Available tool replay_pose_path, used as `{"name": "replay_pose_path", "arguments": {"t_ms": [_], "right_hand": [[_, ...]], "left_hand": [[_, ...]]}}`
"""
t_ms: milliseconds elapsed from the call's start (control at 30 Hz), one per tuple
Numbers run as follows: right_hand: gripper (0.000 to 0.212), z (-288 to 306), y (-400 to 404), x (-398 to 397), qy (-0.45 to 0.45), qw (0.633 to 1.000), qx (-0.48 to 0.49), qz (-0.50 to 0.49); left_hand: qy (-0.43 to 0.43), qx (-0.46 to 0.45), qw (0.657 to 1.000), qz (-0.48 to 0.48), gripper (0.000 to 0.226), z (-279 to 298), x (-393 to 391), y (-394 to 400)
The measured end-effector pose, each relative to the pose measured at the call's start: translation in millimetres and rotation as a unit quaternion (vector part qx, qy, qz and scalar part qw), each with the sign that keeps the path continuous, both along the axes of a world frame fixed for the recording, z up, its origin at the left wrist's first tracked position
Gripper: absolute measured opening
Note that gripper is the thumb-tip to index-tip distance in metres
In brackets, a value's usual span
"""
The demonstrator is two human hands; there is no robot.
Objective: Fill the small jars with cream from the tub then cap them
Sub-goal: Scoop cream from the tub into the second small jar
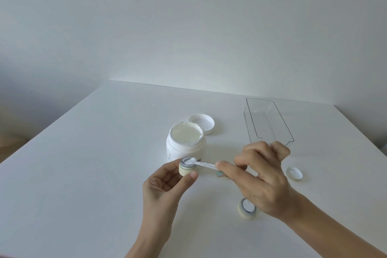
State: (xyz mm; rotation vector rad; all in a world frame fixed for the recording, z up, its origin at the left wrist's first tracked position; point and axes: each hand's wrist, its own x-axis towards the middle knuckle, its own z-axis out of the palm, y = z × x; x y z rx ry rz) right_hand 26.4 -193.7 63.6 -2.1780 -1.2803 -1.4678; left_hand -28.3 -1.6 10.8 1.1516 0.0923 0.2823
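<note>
white table (104,174), spatula (206,165) over jar (187,167)

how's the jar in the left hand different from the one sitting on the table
The held jar is lifted off the table, gripped by the left hand, while the second jar stands on the table beside the right hand. A spatula, held by the right hand, rests its cream-loaded tip on the held jar's mouth; nothing touches the second jar. Both are small, cream-coloured, grey-rimmed and uncapped.
</note>
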Motion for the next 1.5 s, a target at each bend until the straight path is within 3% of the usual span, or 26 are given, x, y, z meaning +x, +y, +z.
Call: {"name": "replay_pose_path", "arguments": {"t_ms": [133, 367, 533, 667, 833, 1100, 1300, 1500], "right_hand": [[0.04, 0.4, -6.9, -0.5, -0.011, 1.0, -0.005, -0.003], [0.007, 13.6, -7.4, 8.8, -0.009, 0.996, 0.082, -0.026], [0.014, 33.1, 20.0, 34.1, 0.128, 0.979, 0.138, -0.085], [0.014, 38.0, 53.0, 56.8, 0.249, 0.958, 0.074, -0.119], [0.021, 32.8, 78.0, 79.1, 0.305, 0.94, -0.038, -0.147], [0.028, 30.8, 82.7, 88.3, 0.421, 0.89, -0.099, -0.14], [0.036, 38.6, 71.6, 88.7, 0.535, 0.835, -0.021, -0.131], [0.039, 39.1, 58.2, 89.6, 0.584, 0.792, 0.087, -0.156]], "left_hand": [[0.002, -0.001, 1.0, 0.001, 0.04, -0.1, 0.0, 0.5], [-0.002, 0.001, 1.0, 0.007, 0.035, -0.3, 0.4, 0.1], [-0.007, 0.013, 1.0, 0.007, 0.032, -0.4, 0.4, -0.7], [-0.012, 0.011, 1.0, 0.008, 0.031, 1.1, 0.0, -1.1], [-0.012, 0.006, 1.0, 0.011, 0.033, 1.5, -0.4, -0.7], [-0.006, 0.003, 1.0, 0.009, 0.033, 1.8, 0.3, -1.0], [-0.002, 0.008, 1.0, 0.009, 0.034, 1.9, 0.1, -0.7], [-0.004, 0.004, 1.0, 0.009, 0.035, 2.8, -0.1, -0.9]]}}
